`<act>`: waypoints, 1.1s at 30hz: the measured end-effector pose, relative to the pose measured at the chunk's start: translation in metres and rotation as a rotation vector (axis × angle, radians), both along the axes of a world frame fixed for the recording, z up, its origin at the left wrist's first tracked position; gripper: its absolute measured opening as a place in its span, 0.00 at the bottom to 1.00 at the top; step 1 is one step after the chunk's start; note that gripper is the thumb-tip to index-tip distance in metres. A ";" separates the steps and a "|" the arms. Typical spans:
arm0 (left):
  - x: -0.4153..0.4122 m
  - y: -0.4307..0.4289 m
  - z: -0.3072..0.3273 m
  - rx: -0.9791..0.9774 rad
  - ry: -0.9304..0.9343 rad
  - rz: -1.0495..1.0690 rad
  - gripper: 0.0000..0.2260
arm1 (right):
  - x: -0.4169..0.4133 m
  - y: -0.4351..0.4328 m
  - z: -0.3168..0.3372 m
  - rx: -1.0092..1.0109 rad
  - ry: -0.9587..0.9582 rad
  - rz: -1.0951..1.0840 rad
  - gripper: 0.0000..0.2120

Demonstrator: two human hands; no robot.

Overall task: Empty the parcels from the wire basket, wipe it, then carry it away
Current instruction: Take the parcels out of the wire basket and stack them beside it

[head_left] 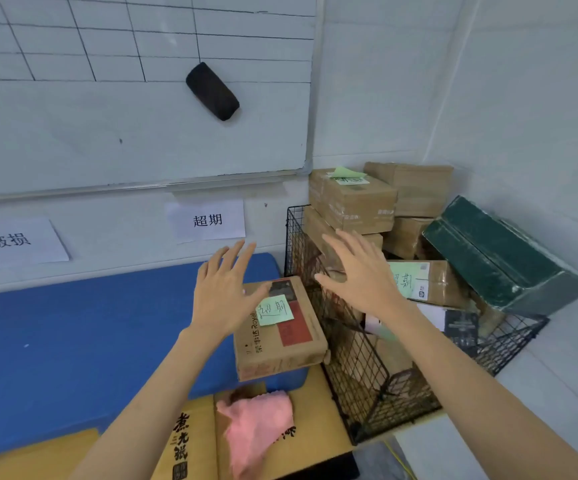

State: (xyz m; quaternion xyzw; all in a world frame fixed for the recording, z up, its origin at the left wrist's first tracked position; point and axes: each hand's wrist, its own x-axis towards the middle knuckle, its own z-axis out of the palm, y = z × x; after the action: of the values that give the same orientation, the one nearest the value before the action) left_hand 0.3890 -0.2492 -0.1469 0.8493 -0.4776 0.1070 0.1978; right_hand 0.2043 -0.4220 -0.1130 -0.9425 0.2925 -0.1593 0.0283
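wire basket heaped with parcels, blue mat left open

Only 1 view, head-worn and wide-angle; aimed forward and down into a room corner; close in, within arm's reach, left hand and right hand near centre; wire basket toward 4 o'clock; whiteboard from 9 to 12 o'clock; straight lines bowed near the edges.

The wire basket was thin black metal mesh with a matt finish. The parcels were plain brown cardboard, matt. The green box on the basket's right edge was scuffed and faintly glossy. The pink cloth was fluffy. The blue mat was smooth and matt.
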 end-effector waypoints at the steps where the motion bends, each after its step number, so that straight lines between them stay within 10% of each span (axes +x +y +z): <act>1: -0.007 -0.010 0.003 -0.007 -0.007 -0.013 0.37 | -0.009 -0.008 0.004 -0.009 -0.009 -0.009 0.35; 17: -0.195 -0.188 0.038 -0.149 0.024 -0.129 0.34 | -0.199 -0.155 0.067 -0.082 -0.105 0.042 0.33; 33: -0.313 -0.251 0.054 -0.238 0.166 -0.216 0.34 | -0.316 -0.248 0.025 0.322 -0.252 0.078 0.41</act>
State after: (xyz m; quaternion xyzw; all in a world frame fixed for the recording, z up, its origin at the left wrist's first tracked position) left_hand 0.0755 -0.5004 -0.0928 0.7696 -0.5319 0.0705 0.3461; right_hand -0.1116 -0.6699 -0.0875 -0.9090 0.2715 -0.2261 0.2210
